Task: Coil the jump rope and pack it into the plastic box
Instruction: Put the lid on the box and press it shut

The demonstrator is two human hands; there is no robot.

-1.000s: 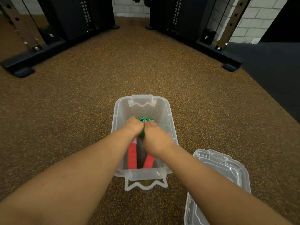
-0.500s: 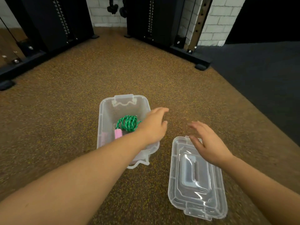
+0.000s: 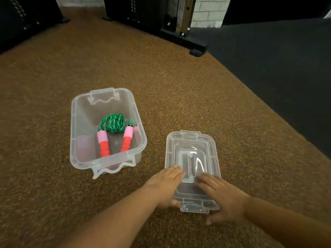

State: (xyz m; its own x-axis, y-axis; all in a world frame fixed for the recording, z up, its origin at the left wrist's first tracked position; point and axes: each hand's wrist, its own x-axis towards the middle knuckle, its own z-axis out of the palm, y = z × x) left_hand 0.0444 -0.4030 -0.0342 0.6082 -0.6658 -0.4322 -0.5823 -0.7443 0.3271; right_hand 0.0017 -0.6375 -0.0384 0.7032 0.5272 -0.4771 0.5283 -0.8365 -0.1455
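Note:
The clear plastic box point(image 3: 73, 122) stands open on the brown floor, left of centre. Inside it lies the jump rope: a green coil point(image 3: 114, 123) toward the far end, with its two red and pink handles point(image 3: 104, 145) pointing at me. The clear lid point(image 3: 191, 147) lies flat on the floor to the right of the box. My left hand point(image 3: 164, 187) grips the lid's near left corner, fingers on top. My right hand point(image 3: 223, 199) grips its near right end, thumb below the edge.
Black gym machine frames stand along the back, and one black foot point(image 3: 195, 49) juts onto the floor at the upper right. A dark mat point(image 3: 286, 77) covers the floor on the right. A white brick wall point(image 3: 206, 13) is behind.
Both hands have left the box and come down on the lid's near end. The rope now lies alone in the box. The view has shifted right and down.

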